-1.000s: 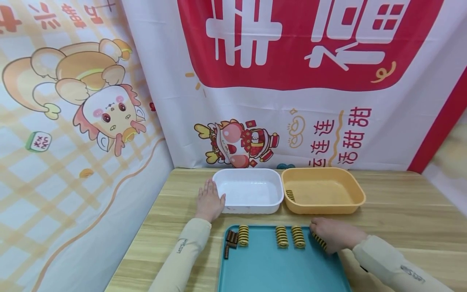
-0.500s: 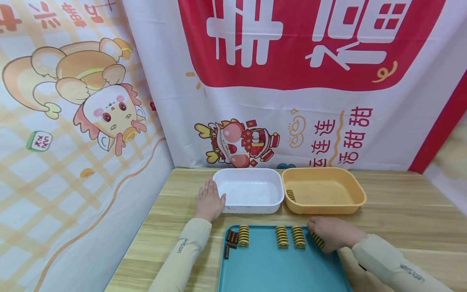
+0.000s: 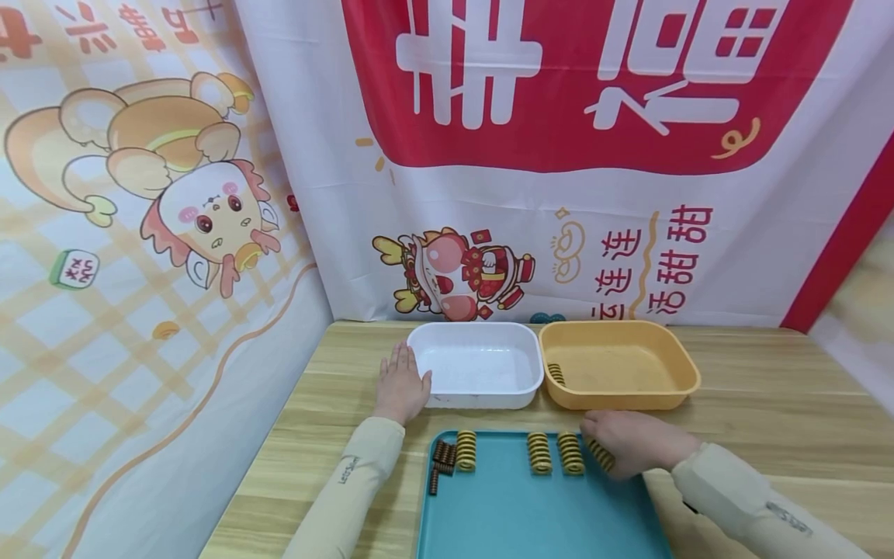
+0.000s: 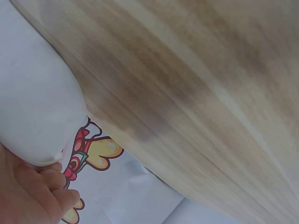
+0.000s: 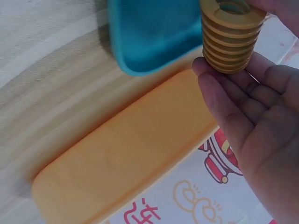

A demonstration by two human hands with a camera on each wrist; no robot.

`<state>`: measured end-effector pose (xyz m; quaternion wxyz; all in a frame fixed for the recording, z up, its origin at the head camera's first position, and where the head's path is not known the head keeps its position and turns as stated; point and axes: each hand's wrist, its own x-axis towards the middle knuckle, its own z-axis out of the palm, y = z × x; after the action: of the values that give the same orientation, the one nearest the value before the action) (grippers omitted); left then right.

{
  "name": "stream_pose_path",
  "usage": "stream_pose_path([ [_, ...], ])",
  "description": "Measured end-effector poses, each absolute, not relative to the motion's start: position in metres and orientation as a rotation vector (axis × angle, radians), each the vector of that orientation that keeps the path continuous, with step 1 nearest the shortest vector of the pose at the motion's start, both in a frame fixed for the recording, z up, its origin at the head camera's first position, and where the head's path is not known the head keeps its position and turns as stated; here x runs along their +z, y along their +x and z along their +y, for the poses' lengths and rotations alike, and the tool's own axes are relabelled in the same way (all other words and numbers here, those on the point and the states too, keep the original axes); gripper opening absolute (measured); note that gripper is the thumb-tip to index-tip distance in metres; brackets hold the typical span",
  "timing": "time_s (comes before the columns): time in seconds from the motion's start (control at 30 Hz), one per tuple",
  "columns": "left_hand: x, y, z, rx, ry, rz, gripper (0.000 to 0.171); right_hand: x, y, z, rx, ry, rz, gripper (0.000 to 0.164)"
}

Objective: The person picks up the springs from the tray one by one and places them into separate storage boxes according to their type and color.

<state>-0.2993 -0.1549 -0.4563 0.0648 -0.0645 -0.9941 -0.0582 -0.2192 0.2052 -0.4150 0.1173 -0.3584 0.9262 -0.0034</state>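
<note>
My right hand (image 3: 639, 442) grips a yellow coil spring (image 3: 600, 455) by the far right corner of the teal tray (image 3: 538, 516). The right wrist view shows this spring (image 5: 231, 39) between thumb and fingers, one open end up. My left hand (image 3: 403, 386) rests against the left side of the white bin (image 3: 482, 401), fingers extended in the head view; the left wrist view shows only part of it. Two yellow springs (image 3: 539, 453) stand out left of my right hand, and another yellow spring (image 3: 466, 451) lies near the far left corner beside several small brown springs (image 3: 443, 456).
An orange bin (image 3: 621, 400) sits right of the white bin, holding a yellow spring (image 3: 556, 374) at its left end. Both bins stand behind the tray on the wooden table (image 3: 761, 404). A printed cloth (image 3: 335, 233) hangs behind the table's far edge.
My right hand has shifted slightly left and away from me with the yellow spring, now closer to the two beside it. My left hand has stayed at the white bin.
</note>
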Motion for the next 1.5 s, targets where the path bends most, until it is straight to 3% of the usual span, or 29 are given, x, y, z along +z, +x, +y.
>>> stream_pose_path([
  [0.5, -0.455, -0.299, -0.154, -0.126, -0.173, -3.015, 0.067, -0.38, -0.24, 0.211, -0.443, -1.177, 2.697, 0.048],
  [1.3, -0.456, -0.3, -0.153, -0.131, -0.164, -3.029, 0.067, -0.369, -0.292, 0.244, -1.499, -0.66, 2.548, 0.05],
  [1.5, -0.455, -0.3, -0.153, -0.136, -0.161, -3.037, 0.068, -0.372, -0.308, 0.252, -1.789, -0.592, 2.469, 0.044],
])
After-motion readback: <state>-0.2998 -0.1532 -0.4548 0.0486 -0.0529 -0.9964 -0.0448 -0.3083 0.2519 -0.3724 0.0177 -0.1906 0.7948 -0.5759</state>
